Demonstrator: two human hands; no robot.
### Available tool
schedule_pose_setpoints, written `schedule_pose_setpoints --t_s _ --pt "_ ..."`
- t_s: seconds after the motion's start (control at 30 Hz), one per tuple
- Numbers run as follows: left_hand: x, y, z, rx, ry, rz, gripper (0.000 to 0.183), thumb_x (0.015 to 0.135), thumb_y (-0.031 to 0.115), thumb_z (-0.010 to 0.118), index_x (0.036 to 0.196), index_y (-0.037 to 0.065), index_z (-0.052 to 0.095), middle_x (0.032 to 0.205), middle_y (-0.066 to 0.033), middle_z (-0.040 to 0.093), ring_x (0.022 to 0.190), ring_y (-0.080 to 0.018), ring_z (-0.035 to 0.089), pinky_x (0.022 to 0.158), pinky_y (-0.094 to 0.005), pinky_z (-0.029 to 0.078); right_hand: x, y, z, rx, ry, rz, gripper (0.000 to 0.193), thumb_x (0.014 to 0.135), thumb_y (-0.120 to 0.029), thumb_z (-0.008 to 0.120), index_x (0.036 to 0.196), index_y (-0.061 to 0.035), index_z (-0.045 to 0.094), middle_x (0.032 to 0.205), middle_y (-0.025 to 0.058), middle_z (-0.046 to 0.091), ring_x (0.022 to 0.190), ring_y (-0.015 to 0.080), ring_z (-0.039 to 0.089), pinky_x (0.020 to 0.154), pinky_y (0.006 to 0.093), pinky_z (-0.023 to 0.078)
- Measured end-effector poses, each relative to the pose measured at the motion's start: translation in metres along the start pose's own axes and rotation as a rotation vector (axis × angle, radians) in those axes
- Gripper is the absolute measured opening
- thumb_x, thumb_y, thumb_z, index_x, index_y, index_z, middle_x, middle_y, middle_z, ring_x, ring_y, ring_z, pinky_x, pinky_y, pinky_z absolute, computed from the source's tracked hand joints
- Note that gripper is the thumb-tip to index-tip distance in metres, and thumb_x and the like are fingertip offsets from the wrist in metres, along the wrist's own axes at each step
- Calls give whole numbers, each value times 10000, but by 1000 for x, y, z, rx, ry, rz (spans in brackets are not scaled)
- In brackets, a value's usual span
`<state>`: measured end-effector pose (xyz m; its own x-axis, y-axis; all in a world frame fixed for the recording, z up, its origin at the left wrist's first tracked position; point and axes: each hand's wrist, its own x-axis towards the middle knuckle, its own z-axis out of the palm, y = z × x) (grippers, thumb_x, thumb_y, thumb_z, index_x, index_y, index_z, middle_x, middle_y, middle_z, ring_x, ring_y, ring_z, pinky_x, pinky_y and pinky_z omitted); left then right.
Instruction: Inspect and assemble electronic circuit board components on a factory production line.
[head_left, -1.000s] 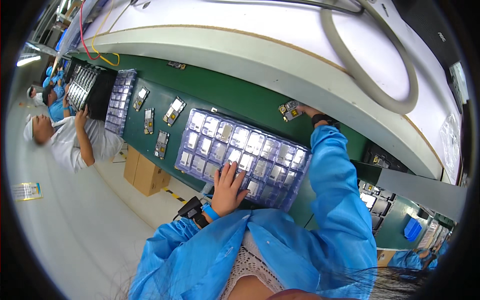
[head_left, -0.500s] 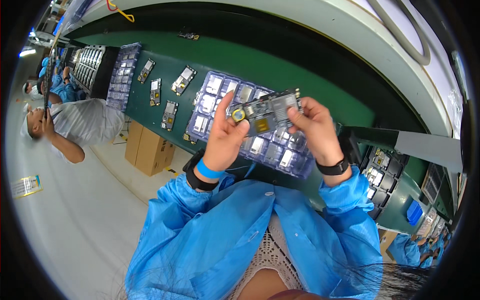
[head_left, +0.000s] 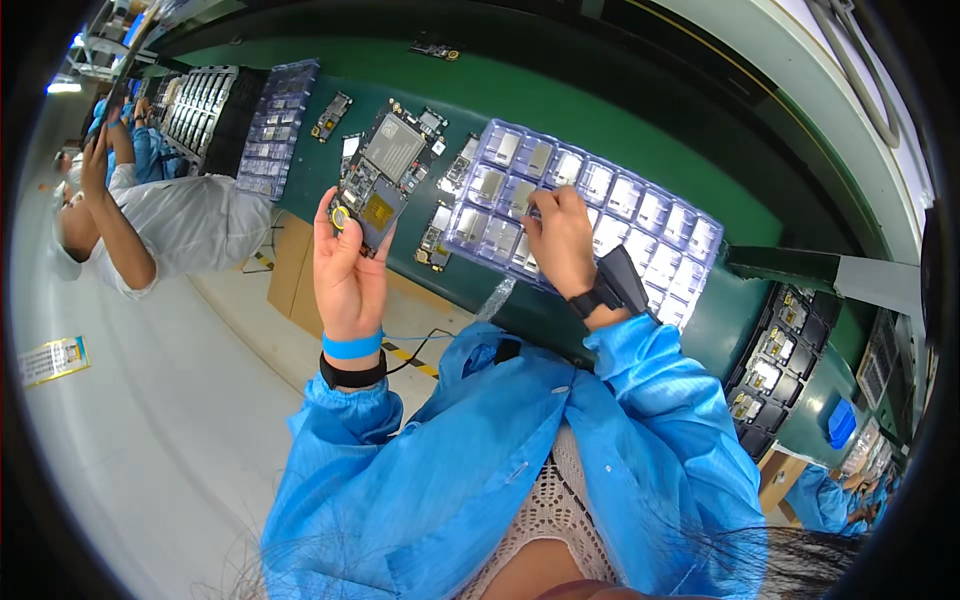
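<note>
My left hand (head_left: 352,268) grips a green-grey circuit board (head_left: 395,148) by its lower end, thumb on top near a yellow ring. The board is tilted up over the left of the bench and hides part of the loose boards beneath. My right hand (head_left: 562,240) is over a clear purplish plastic tray (head_left: 548,148) with many compartments holding flat silvery metal pieces (head_left: 596,180). Its thumb and fingers are pinched together down at one compartment; what is between the fingertips is hidden. Close to the tray's left side lies a loose circuit board (head_left: 433,238).
More boards lie on the green bench (head_left: 590,90), one at the back (head_left: 435,48). A second clear tray (head_left: 275,130) and black trays (head_left: 205,115) stand left; a black tray of boards (head_left: 775,350) and a blue bin (head_left: 841,424) are right. A person in white (head_left: 205,225) is at left.
Both hands held the board before. Now my left hand has carried it leftward, and my right hand has let go and come down to the tray. The whole view has shifted somewhat.
</note>
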<state>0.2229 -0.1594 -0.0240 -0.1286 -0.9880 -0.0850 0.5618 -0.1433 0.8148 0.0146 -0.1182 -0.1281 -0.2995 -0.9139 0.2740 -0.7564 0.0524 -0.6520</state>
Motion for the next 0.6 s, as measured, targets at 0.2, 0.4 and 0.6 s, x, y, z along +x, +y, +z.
schedule_pose_setpoints --t_s 0.2,0.4,0.6 --pt "-6 7 -11 -36 -20 -53 430 883 55 429 1288 50 282 1253 -105 418 1167 -228 412 1004 -407 327 25 -3 34 -414 -47 21 294 591 -112 702 858 -60 590 834 89 488 834 262 481 714 376 399" --pt "-9 13 1 8 -86 -103 399 870 47 452 1242 77 309 1192 -117 465 1090 -245 484 944 -469 392 27 -5 17 -203 -130 -13 246 628 -43 658 853 -37 560 828 138 545 792 328 536 672 396 439" --pt "-26 -10 34 114 -269 -258 379 854 1 456 1203 71 326 1134 -123 499 1044 -248 519 865 -467 462 4 -21 -85 325 80 315 144 743 -57 614 881 -19 597 758 138 625 635 224 608 585 299 476"
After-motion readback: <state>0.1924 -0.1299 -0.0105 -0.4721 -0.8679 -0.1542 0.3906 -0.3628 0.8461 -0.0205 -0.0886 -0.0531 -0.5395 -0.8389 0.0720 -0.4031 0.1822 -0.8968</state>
